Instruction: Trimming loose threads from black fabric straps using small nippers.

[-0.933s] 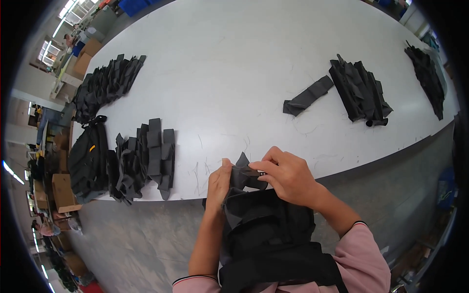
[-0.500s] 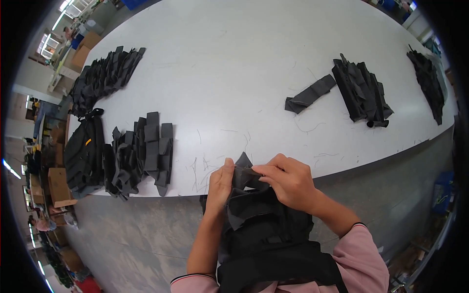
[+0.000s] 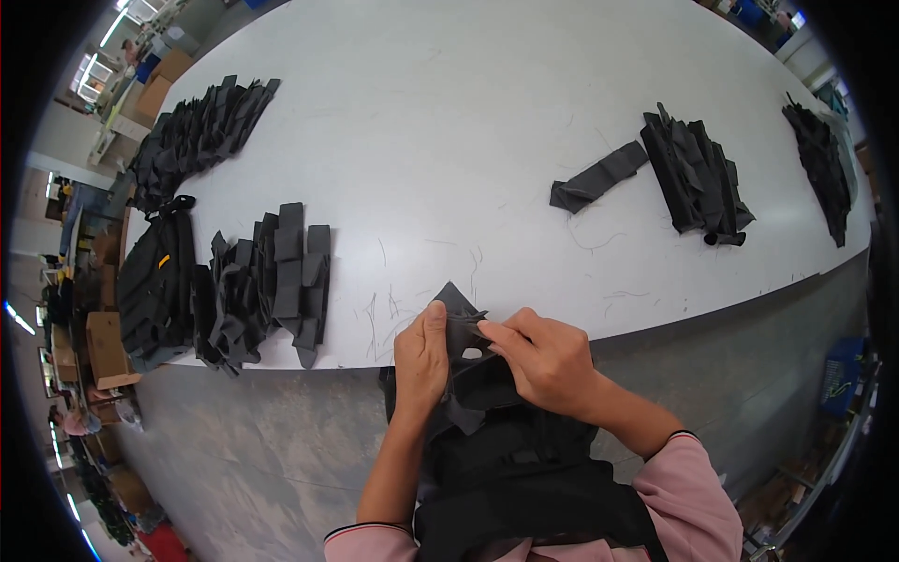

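Both hands work on a black fabric piece (image 3: 461,318) at the near edge of a white table (image 3: 449,140). My left hand (image 3: 420,358) pinches its left side with the thumb on top. My right hand (image 3: 545,358) grips its right side, fingers curled over the cloth. The piece joins a larger black garment (image 3: 506,468) that hangs down against my body below the table edge.
A fanned stack of black fabric strips (image 3: 267,286) lies left of my hands, beside a black bag (image 3: 154,281). Another row of black pieces (image 3: 192,136) lies at far left. At right are a single strip (image 3: 599,176), a pile (image 3: 693,173) and another pile (image 3: 822,169).
The hands have stayed at the table edge and shifted slightly on the fabric; the piece's pointed corner now sticks up above my left thumb.
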`<state>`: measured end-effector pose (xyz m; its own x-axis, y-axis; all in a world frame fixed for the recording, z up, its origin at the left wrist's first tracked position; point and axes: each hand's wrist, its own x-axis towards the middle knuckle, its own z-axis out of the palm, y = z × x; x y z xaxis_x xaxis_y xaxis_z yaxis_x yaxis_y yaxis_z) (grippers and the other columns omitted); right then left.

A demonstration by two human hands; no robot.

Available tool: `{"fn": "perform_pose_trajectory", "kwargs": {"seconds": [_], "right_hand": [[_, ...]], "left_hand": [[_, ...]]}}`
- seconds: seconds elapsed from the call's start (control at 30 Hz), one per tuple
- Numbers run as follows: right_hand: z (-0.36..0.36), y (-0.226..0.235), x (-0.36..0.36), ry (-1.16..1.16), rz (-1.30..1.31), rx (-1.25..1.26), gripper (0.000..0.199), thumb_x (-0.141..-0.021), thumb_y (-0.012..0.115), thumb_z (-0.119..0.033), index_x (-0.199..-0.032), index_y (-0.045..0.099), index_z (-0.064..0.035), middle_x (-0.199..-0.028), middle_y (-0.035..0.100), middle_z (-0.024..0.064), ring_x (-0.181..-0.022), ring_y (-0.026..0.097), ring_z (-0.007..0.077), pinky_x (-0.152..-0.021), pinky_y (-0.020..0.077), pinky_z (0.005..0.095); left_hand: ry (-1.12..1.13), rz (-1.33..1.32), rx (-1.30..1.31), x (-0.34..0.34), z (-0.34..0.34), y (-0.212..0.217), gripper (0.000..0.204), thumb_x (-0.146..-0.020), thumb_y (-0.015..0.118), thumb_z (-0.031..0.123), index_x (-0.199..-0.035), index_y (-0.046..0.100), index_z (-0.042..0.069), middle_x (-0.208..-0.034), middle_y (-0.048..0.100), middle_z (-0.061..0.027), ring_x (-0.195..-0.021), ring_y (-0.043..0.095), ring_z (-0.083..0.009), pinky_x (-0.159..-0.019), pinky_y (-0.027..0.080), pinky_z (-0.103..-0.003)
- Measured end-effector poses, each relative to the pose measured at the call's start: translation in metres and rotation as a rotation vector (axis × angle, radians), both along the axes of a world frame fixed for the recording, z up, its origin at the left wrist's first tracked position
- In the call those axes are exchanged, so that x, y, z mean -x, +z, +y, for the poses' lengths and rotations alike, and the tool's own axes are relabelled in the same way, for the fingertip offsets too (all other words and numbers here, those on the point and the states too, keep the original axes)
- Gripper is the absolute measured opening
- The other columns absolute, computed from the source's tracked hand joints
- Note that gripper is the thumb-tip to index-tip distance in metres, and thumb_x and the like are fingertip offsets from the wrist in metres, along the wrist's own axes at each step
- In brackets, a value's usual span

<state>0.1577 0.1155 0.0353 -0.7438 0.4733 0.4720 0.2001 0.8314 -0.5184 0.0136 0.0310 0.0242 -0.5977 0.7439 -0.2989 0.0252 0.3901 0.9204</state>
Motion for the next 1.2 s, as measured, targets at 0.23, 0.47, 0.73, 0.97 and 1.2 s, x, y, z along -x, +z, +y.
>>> {"fn": "perform_pose_trajectory", "kwargs": {"seconds": [0.23, 0.47, 0.73, 0.97, 1.2], "right_hand": [[0.003, -0.002, 0.000, -0.022, 0.098, 0.155, 0.028, -0.069, 0.069, -0.002, -0.097, 0.065, -0.0059, -0.076, 0.055, 0.0036, -0.057, 0.055, 0.0182, -0.048, 0.0422, 0.0288], [0.028, 0.013, -0.001, 0.171, -0.021, 0.154, 0.023, -0.066, 0.071, -0.003, -0.088, 0.069, -0.0083, -0.076, 0.059, 0.0021, -0.065, 0.055, 0.0183, -0.056, 0.0437, 0.0289], [0.038, 0.024, 0.006, 0.452, -0.176, -0.031, 0.014, -0.071, 0.066, -0.008, -0.084, 0.067, -0.0101, -0.077, 0.058, -0.0005, -0.073, 0.054, 0.0179, -0.060, 0.0426, 0.0290], [0.037, 0.025, 0.010, 0.527, -0.208, -0.054, 0.016, -0.069, 0.063, -0.005, -0.085, 0.067, -0.0104, -0.076, 0.056, -0.0017, -0.074, 0.054, 0.0176, -0.059, 0.0418, 0.0284], [0.029, 0.009, 0.004, 0.419, 0.004, 0.032, 0.025, -0.066, 0.066, 0.000, -0.089, 0.068, -0.0092, -0.073, 0.055, -0.0004, -0.067, 0.053, 0.0175, -0.053, 0.0409, 0.0278]], "left_hand": [[-0.028, -0.144, -0.025, 0.006, -0.004, -0.007, 0.049, -0.098, 0.040, 0.040, -0.074, 0.055, 0.000, -0.065, 0.046, 0.0030, -0.062, 0.038, -0.0058, -0.055, 0.034, -0.023], [-0.137, -0.486, 0.115, 0.019, -0.010, 0.000, 0.047, -0.097, 0.043, 0.042, -0.079, 0.060, 0.001, -0.071, 0.054, 0.0022, -0.067, 0.045, -0.0054, -0.061, 0.038, -0.022], [-0.226, -0.549, 0.104, 0.018, -0.010, 0.002, 0.048, -0.096, 0.045, 0.044, -0.078, 0.060, 0.003, -0.070, 0.056, 0.0016, -0.064, 0.047, -0.0047, -0.059, 0.039, -0.020], [-0.250, -0.599, 0.101, 0.019, -0.015, -0.009, 0.045, -0.095, 0.047, 0.042, -0.082, 0.062, 0.002, -0.072, 0.059, 0.0011, -0.065, 0.051, -0.0042, -0.059, 0.042, -0.019], [-0.258, -0.619, 0.109, 0.018, -0.016, -0.006, 0.044, -0.096, 0.047, 0.041, -0.080, 0.061, 0.003, -0.072, 0.057, 0.0023, -0.064, 0.048, -0.0032, -0.057, 0.039, -0.018]]}}
